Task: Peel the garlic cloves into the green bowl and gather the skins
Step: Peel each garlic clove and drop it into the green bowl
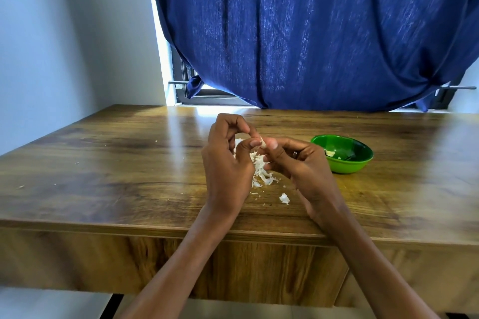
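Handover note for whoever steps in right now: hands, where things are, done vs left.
Hands: left hand and right hand both pinch one garlic clove at the fingertips, held above the table, mid-peel.
Things: green bowl sits on the wooden table to the right of the hands; at least one pale peeled piece lies inside. Pile of skins is on the table under the hands, with a stray skin nearer the front edge and small flecks to the left.
Done: some peeling.
Left: finish this clove, drop it in the bowl, gather the skins.

Glossy wooden table [129, 163], cloth curtain [311, 33]
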Motion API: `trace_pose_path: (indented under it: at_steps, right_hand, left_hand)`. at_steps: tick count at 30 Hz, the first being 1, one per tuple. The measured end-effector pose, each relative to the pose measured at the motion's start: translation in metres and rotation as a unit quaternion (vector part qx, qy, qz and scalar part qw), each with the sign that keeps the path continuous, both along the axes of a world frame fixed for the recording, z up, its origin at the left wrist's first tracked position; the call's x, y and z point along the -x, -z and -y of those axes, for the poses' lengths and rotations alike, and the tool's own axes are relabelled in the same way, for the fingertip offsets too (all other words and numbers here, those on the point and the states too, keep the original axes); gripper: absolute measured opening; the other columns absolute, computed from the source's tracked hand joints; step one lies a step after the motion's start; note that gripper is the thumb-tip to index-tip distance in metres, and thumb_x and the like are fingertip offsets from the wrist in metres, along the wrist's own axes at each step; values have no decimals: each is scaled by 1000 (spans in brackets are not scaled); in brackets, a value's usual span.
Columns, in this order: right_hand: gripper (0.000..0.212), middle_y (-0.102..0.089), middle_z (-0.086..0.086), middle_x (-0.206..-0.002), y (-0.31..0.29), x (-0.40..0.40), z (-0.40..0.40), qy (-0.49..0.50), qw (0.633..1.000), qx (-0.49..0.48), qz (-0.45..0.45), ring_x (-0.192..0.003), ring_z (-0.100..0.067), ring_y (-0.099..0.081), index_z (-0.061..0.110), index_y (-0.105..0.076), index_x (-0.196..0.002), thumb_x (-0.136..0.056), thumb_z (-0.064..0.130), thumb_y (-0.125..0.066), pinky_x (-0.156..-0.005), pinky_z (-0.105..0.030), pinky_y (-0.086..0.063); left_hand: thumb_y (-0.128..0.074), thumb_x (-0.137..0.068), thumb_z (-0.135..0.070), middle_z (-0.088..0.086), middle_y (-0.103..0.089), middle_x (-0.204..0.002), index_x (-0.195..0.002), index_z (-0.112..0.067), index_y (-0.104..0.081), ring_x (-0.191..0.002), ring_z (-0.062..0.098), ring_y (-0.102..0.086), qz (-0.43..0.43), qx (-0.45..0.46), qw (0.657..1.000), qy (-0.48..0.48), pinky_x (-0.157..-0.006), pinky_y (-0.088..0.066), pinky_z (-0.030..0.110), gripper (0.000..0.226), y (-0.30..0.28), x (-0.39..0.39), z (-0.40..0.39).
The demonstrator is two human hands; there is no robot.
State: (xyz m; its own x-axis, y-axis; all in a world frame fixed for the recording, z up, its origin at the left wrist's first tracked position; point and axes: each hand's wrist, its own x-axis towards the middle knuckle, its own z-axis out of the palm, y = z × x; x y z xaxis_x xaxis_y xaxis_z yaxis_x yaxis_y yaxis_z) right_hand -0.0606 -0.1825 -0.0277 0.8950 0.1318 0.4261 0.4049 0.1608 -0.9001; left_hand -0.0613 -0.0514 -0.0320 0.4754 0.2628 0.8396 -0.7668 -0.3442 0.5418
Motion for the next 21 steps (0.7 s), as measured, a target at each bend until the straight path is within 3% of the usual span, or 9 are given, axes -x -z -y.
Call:
trace_pose_path:
  at_steps: [7, 10, 14, 17, 21]
  right_hand:
    - [22, -77, 0, -92, 2, -4, 2, -14, 999, 5, -38, -78, -5, -63, 9, -76, -100, -83, 23, -71, -60, -21, -50]
    - [16, -74, 4, -88, 2, -6, 2, -27, 998, 2, -52, -74, -7, -56, 10, -76, -98, -88, 20, -69, -59, -21, -47]
    - [26, -74, 6, -88, 3, -6, 4, -26, 997, 0, -69, -81, -16, -53, 10, -75, -100, -81, 28, -71, -62, -25, -46]
    - [20, -75, 4, -91, 3, -7, 5, -18, 996, 2, -82, -88, -16, -57, 14, -75, -100, -84, 25, -72, -67, -29, -47]
    - [29, -76, 0, -95, 3, -7, 5, -17, 997, 0, -81, -86, -13, -59, 16, -74, -99, -75, 33, -73, -65, -29, -46]
  left_hand:
    - [-46, -81, 27, 16, -61, -90, -92, -22, -48, -86, 20, -65, -4, -36, 999, 15, -78, -52, 16, 51, 1, -1, 3]
    - [-46, -79, 26, 10, -59, -89, -92, -20, -49, -85, 21, -61, 6, -72, 997, -8, -76, -49, 16, 48, 2, -2, 4]
    - [-51, -81, 28, 10, -58, -91, -93, -17, -51, -87, 12, -60, 15, -81, 996, -20, -77, -48, 10, 46, 1, 0, 6]
    - [-52, -82, 28, 10, -58, -94, -95, -17, -52, -90, 20, -63, 19, -79, 997, -12, -80, -51, 12, 47, 1, -1, 6]
    - [-51, -79, 30, 10, -58, -94, -95, -18, -52, -90, 21, -63, 16, -86, 996, -16, -80, -51, 10, 50, 1, -1, 7]
